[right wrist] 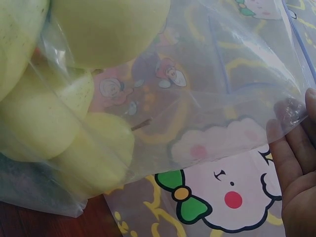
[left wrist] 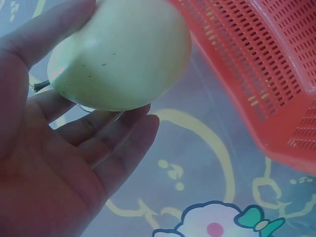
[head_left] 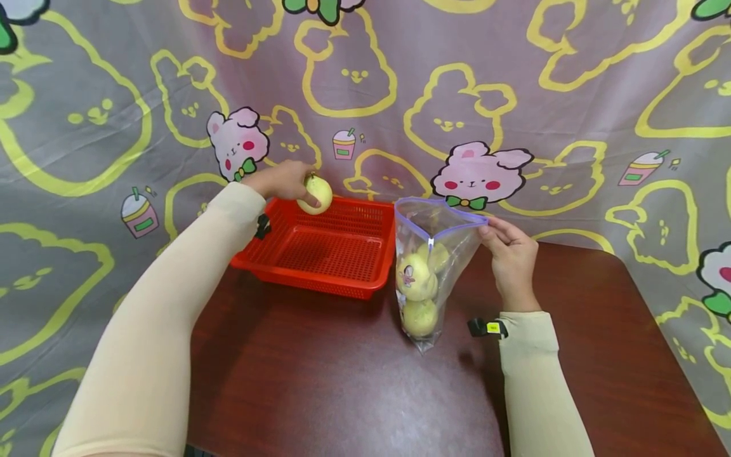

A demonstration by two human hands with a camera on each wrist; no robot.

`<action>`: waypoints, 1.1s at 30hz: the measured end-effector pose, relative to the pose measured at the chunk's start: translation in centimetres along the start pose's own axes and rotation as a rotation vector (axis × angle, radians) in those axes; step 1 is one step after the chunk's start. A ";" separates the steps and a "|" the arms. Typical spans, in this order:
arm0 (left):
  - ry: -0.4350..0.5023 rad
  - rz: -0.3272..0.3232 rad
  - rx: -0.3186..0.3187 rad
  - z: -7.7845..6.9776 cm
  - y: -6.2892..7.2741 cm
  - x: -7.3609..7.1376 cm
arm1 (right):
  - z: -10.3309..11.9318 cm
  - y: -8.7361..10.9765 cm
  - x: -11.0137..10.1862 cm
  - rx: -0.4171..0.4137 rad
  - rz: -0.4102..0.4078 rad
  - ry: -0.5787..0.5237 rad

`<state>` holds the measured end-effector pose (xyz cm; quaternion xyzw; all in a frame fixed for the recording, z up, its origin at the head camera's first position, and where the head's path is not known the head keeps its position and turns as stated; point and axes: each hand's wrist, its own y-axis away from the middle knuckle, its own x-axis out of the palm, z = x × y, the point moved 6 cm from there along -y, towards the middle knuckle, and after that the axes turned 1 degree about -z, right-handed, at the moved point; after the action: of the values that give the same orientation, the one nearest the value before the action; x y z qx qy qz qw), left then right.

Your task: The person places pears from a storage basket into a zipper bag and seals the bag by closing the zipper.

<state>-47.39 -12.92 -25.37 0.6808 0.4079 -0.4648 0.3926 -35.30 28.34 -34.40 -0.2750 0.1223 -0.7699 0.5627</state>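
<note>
The left hand (head_left: 285,181) has its grip closed round a fruit (head_left: 318,195) above the far side of the basket (head_left: 314,282), while right of the basket the right hand (head_left: 514,260) pinches an unsealed bag (head_left: 457,251), its bagged fruits (head_left: 421,317) seemingly done, the held one apparently left.

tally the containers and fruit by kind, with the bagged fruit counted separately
Red rectangular plastic basket: 1
Clear plastic zip bag with purple edge: 1
Round pale yellow fruit in the left hand: 1
Bagged round pale yellow fruits: at least 4, as they overlap
Total: at least 7
</note>
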 end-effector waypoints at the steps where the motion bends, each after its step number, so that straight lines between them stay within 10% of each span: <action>1: -0.006 -0.004 0.005 -0.2 0.0 -0.2 | 0.0 0.0 0.0 -0.001 -0.001 0.000; 33: 0.012 -0.064 0.117 -4.6 0.4 -2.5 | -0.1 -0.2 0.0 -0.004 0.003 0.001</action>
<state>-46.22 -9.36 -21.71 0.6919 0.4039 -0.4962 0.3346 -35.54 28.45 -34.39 -0.2758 0.1246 -0.7690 0.5631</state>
